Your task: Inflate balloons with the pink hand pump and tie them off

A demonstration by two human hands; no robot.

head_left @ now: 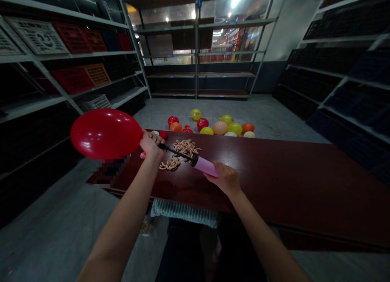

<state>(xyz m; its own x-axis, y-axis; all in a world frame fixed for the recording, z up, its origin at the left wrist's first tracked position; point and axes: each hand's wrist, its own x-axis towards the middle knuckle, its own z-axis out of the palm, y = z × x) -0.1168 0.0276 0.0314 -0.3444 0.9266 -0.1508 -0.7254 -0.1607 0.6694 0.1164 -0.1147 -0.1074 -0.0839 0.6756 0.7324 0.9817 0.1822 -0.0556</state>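
A large inflated red balloon (106,133) is at the left, its narrow end in my left hand (151,144). The fingers of that hand are closed at the balloon's neck and the black end of a hand pump, and they hide the joint. From there a thin black rod (179,153) runs to the pump's pink barrel (206,166), so the pump is drawn out. My right hand (227,178) is wrapped round the barrel's other end. Between and beyond the hands, loose tan balloons (186,148) lie in a pile, with a smaller group (170,164) nearer me.
A dark red-brown table (289,172) stretches across in front of me. Several inflated balloons (219,127) rest on the floor beyond it. Shelves with crates (76,79) stand left, more racks right and behind. A light ribbed cloth (184,212) is at the near edge.
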